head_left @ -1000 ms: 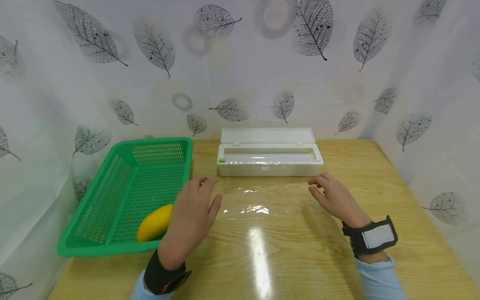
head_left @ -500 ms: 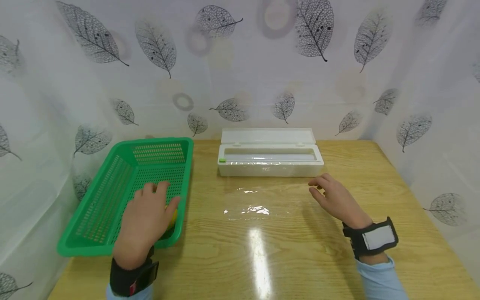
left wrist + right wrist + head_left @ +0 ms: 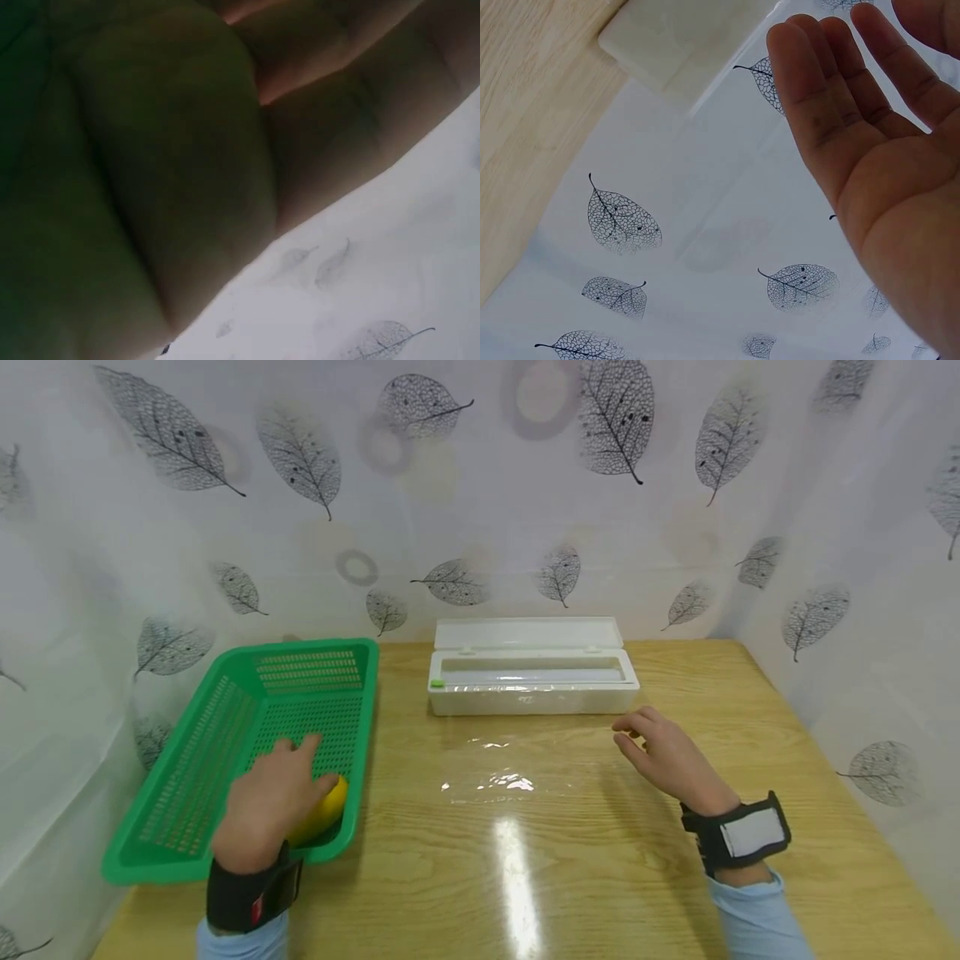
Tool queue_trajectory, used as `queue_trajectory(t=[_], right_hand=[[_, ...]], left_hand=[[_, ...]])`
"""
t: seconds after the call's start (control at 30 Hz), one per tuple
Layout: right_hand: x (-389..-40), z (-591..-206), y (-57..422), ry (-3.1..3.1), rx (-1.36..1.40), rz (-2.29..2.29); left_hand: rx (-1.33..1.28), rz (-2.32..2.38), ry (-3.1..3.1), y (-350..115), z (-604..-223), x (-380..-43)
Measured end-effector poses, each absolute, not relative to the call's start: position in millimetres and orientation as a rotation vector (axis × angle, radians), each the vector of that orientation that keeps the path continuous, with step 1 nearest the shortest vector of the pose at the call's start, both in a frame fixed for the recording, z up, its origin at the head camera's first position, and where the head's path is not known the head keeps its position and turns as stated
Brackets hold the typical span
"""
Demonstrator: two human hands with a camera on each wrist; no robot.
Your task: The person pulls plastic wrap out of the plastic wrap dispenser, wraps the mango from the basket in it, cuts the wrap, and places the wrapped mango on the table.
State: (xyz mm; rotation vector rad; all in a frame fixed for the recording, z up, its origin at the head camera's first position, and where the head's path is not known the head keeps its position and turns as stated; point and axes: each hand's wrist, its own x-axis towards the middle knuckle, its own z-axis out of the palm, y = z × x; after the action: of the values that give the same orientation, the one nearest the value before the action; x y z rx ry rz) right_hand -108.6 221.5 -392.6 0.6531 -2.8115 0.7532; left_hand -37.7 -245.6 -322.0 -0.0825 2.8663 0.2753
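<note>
My left hand (image 3: 264, 802) is over the near part of the green basket (image 3: 366, 727), its fingers reaching out and its thumb beside a yellow mango (image 3: 328, 808). Part of the mango is hidden behind the hand, and whether they touch I cannot tell. In the left wrist view the palm (image 3: 180, 157) is dark and fills most of the picture, with no fruit visible. My right hand (image 3: 671, 764) hovers above the table to the right, fingers loosely bent and holding nothing. Clear cling film (image 3: 506, 781) lies on the tabletop between the hands, drawn from a white dispenser box (image 3: 534, 700).
The dispenser's lid (image 3: 528, 632) stands raised at the back, and a small green slider (image 3: 437, 683) sits at its left end. A leaf-print curtain (image 3: 480, 510) closes off the back and sides of the wooden table (image 3: 615, 885).
My left hand has moved left from the basket's right rim to over its inside, by the mango. The right hand has stayed in place. The head view has shifted slightly.
</note>
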Motion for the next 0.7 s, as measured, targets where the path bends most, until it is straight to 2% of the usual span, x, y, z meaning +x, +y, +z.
queue_trajectory(t=[0.3, 0.7], right_hand=[[-109.8, -392.7, 221.4, -2.807, 0.66, 0.743], [-110.4, -393.7, 221.4, -2.787, 0.671, 0.741]], left_hand=[[-0.058, 0.259, 2.783, -249.3, -344.7, -43.1], [-0.034, 0.282, 2.808, -247.9, -347.0, -39.6]])
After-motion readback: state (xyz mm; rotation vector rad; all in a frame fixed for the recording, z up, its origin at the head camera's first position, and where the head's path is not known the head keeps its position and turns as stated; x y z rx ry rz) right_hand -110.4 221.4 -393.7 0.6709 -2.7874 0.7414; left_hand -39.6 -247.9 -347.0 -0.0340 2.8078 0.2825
